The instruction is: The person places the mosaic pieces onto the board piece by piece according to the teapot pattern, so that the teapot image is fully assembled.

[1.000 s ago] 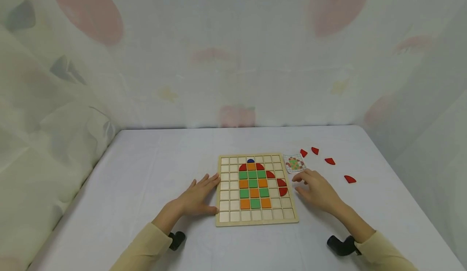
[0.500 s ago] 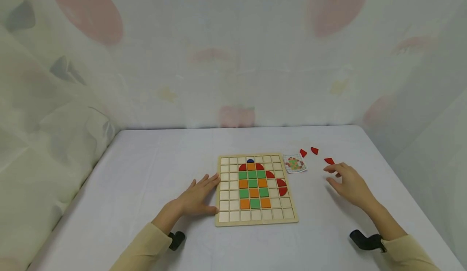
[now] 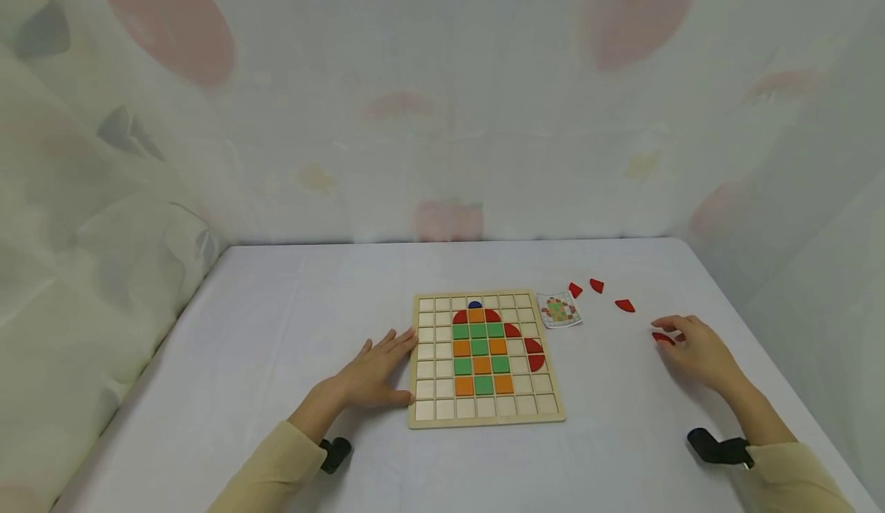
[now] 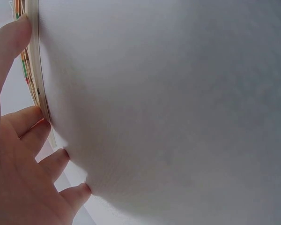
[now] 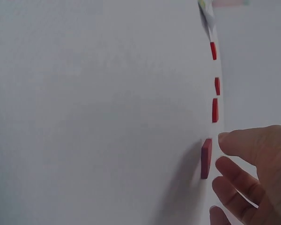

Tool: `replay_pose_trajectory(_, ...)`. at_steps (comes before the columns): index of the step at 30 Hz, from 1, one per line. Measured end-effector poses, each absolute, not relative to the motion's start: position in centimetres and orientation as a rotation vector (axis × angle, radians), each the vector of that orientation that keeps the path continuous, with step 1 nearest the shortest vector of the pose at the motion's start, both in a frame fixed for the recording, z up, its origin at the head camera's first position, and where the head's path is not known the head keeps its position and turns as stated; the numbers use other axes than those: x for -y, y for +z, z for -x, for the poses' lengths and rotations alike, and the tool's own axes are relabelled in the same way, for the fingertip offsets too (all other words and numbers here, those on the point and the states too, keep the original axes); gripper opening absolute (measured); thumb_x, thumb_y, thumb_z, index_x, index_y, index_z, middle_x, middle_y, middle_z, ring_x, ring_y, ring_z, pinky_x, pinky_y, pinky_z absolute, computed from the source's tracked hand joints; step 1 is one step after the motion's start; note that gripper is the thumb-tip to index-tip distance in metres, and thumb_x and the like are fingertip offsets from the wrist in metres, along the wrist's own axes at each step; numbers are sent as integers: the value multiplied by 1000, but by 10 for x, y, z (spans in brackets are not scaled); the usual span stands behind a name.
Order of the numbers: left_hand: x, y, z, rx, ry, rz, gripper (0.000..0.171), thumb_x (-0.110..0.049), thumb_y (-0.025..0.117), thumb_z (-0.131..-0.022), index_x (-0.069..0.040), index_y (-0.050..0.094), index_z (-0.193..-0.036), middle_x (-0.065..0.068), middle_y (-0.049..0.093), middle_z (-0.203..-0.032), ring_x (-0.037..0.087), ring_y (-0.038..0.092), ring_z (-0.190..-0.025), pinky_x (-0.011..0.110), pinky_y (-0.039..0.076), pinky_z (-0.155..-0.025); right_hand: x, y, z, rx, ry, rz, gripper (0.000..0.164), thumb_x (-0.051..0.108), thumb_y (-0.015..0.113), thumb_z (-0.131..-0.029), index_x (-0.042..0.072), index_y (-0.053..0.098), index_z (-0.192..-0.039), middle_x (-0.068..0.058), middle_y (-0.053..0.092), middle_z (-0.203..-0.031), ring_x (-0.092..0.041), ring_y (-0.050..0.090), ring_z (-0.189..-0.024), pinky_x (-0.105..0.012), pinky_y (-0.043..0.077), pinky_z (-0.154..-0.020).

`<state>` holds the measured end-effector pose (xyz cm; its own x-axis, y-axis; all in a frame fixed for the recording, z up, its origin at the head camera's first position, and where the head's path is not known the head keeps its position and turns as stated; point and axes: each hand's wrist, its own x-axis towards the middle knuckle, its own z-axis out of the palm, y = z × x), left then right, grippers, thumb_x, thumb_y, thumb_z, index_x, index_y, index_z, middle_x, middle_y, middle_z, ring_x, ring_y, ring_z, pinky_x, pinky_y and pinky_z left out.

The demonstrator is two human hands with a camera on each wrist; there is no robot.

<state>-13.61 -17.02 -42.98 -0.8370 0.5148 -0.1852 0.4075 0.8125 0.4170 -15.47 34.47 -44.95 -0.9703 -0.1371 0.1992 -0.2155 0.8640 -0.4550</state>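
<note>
My left hand (image 3: 376, 373) lies on the table with spread fingers, thumb and fingertips touching the left edge of a wooden grid board (image 3: 487, 423). The left wrist view shows the thumb and fingertips (image 4: 22, 33) against the board's rim (image 4: 35, 56). Green, orange, red and blue pieces fill some of its squares. At the right, my right hand (image 3: 701, 353) hovers over a red quarter-circle piece (image 3: 662, 338), partly covered by the fingers in the head view. In the right wrist view a gap shows between that red piece (image 5: 206, 158) and the thumb (image 5: 236, 141).
A small pattern card (image 3: 558, 310) lies by the board's upper right corner. Beyond it are more red pieces: one at the card's edge (image 3: 575, 289), another farther back (image 3: 597, 286), and a third (image 3: 625, 306) nearer the right hand. Patterned cloth hangs behind the table.
My right hand has moved right from beside the board, past one red piece, to the rightmost red piece. The left hand and the board stay in place.
</note>
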Motion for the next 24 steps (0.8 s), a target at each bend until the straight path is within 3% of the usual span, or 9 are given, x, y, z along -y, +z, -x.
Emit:
replay_pose_trajectory(4, 170, -430, 137, -2708, 531, -704, 89, -39, 72, -76, -8, 25, -146, 5, 19, -154, 34, 14, -140, 64, 11, -106, -351, -454, 155, 2907, 726, -259, 25, -2, 63, -77, -1, 63, -102, -21, 59, -90, -35, 56, -80, -50, 48, -67)
replay_pose_trajectory(13, 170, -430, 137, -2710, 522, -702, 89, -40, 72, -76, -9, 26, -146, 5, 19, -153, 34, 14, -140, 64, 12, -106, -352, -457, 155, 2964, 711, -217, 21, 4, 63, -78, -1, 61, -99, -13, 57, -82, -24, 52, -72, -32, 43, -58)
replay_pose_trajectory(24, 170, -430, 136, -2719, 514, -696, 89, -40, 72, -76, -9, 26, -146, 4, 20, -153, 34, 15, -140, 63, 12, -106, -343, -456, 155, 3014, 723, -131, 23, 15, 65, -82, -2, 55, -93, -2, 49, -68, -16, 43, -60, -27, 35, -51)
